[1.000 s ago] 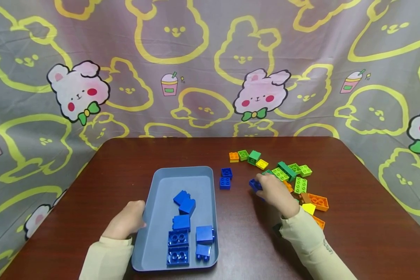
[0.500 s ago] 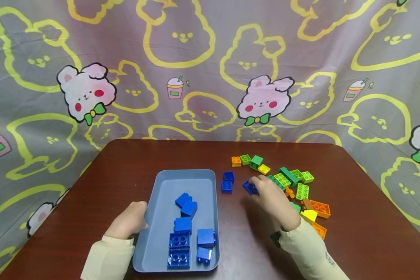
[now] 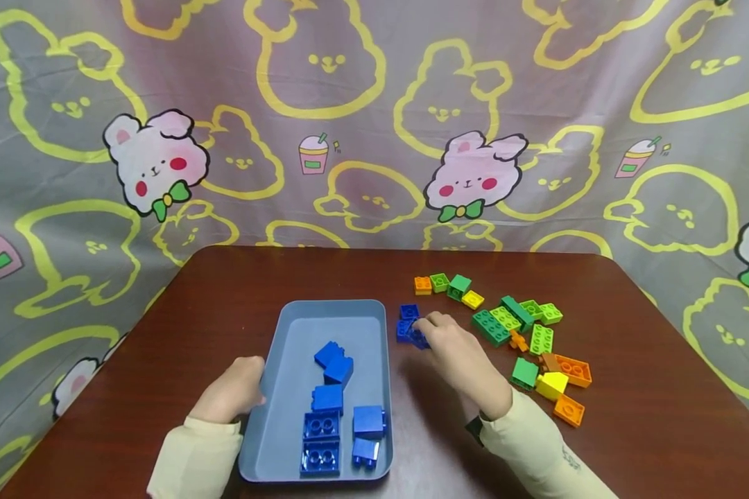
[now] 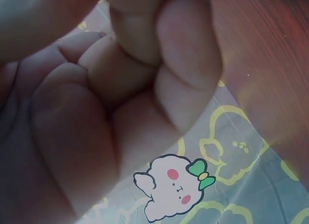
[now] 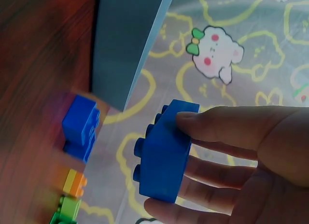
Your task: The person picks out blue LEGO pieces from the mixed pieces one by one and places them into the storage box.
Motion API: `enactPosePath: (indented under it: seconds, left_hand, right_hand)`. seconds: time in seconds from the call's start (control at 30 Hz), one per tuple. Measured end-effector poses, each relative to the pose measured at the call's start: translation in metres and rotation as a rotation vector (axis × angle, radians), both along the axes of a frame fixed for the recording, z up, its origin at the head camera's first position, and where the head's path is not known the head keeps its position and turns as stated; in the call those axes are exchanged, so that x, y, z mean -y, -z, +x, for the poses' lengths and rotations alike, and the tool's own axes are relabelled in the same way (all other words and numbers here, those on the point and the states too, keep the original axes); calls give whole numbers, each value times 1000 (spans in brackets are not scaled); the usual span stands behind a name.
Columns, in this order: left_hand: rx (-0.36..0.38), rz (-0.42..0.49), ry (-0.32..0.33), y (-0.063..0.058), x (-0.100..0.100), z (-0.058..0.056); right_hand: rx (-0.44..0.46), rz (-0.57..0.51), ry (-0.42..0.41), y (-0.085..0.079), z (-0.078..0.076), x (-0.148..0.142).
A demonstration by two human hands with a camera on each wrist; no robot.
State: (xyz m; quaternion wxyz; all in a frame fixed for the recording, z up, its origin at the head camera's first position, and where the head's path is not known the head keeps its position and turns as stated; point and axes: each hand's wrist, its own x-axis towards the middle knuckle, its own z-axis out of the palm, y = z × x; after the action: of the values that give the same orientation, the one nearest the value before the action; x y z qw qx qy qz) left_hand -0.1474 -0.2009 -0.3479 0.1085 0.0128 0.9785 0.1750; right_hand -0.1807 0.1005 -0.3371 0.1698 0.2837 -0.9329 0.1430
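Observation:
In the head view my right hand [image 3: 458, 353] is just right of two loose blue bricks, the small square brick [image 3: 403, 331] and another behind it [image 3: 408, 311]. It pinches a larger blue toy building brick [image 5: 166, 154] between thumb and fingers; in the right wrist view its studs face left. My left hand [image 3: 237, 389] is at the left rim of the grey-blue tray [image 3: 324, 312], its fingers [image 4: 190, 45] loosely curled with nothing visible between them. Inside the tray lie several blue bricks [image 3: 328, 398], mostly toward its near end.
On the right of the dark wooden table [image 3: 225, 277] lie scattered green bricks [image 3: 491, 326], an orange brick [image 3: 569, 410] and a yellow brick [image 3: 552, 385]. A dark piece [image 3: 475, 430] shows partly under the right sleeve. A patterned curtain [image 3: 362, 229] hangs behind the table.
My right hand has carried the blue brick leftward from the coloured pile, up to the two loose blue bricks. The left hand stays beside the tray; the head view has shifted slightly.

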Motion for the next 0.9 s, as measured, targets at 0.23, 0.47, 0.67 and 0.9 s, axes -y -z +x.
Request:
enactPosePath:
  seconds: [0.23,0.47,0.67,0.9]
  left_hand:
    - [-21,21,-1,-1,0,2]
    - [-15,-22,6,-2,-1,0]
    - [-2,-28,11,-3,-1,-1]
    - [-3,-32,21,-3,-1,-1]
  right_hand:
    - [-101,33,-124,-3,3,13]
    - [-140,92,-225,-4,4,26]
    - [-158,130,-325,-4,7,35]
    - [-129,193,-393,-1,9,42]
